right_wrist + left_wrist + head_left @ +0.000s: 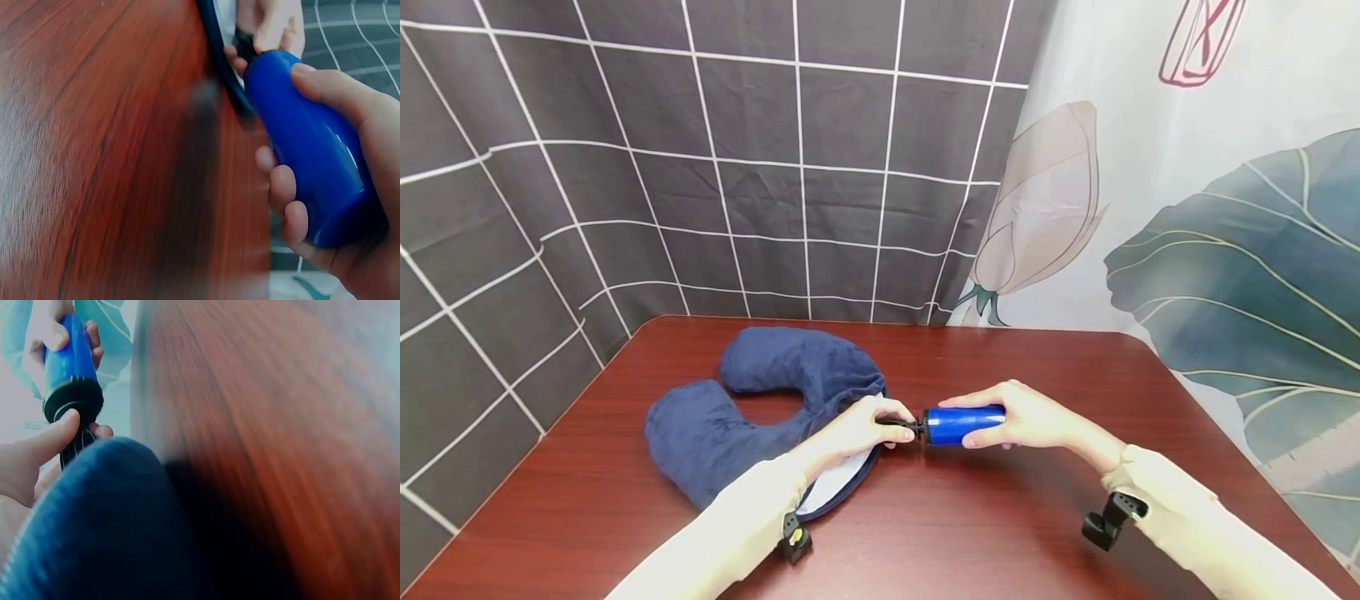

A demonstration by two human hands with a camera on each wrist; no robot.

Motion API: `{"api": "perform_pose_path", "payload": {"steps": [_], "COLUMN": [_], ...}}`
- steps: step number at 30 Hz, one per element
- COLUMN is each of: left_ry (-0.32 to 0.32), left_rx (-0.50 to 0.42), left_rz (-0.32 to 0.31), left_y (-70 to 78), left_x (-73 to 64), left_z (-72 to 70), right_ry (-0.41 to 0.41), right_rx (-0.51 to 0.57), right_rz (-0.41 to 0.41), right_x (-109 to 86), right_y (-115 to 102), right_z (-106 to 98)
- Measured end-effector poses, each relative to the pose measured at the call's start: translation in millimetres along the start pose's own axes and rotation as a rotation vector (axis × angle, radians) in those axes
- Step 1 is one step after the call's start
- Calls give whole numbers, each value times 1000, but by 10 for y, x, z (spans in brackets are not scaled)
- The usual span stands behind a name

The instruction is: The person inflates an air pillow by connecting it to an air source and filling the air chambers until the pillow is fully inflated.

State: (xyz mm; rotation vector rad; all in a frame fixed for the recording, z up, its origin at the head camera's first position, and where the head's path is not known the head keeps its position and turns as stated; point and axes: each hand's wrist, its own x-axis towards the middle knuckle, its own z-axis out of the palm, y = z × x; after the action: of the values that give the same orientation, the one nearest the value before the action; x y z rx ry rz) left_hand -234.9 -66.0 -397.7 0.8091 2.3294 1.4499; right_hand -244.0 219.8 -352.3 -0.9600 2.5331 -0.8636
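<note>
Gray grid curtain (842,108): It hung at the back, beside a flower curtain (1150,167).
Red-brown wood table (1037,533): It made a flat spot under the soft pillow.
Navy neck pillow (700,433): It lay on the left like a big U, with white lining (835,482) showing at its near side (maybe it was unzipped there).
Blue hand pump (957,425): It was held sideways over the table, just right of the pillow, a hand at each end, probably to stop wobbles.
Right hand (1028,415): It wrapped around the blue barrel (312,137), likely because a fat tube needs a big grip.
Left hand (859,425): It pinched the black handle (74,449), thumb and fingers close, since that part looked thin.
</note>
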Motion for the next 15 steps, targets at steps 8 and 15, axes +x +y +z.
{"api": "perform_pose_path", "payload": {"steps": [8, 15], "left_ry": [4, 22], "left_rx": [24, 32], "left_rz": [7, 5], "left_y": [34, 47], "left_x": [-1, -10], "left_z": [2, 3], "right_ry": [-15, -52], "right_rx": [-70, -54], "right_rz": [-24, -21], "right_x": [-17, -231], "right_y": [-59, 37], "right_z": [-31, -209]}}
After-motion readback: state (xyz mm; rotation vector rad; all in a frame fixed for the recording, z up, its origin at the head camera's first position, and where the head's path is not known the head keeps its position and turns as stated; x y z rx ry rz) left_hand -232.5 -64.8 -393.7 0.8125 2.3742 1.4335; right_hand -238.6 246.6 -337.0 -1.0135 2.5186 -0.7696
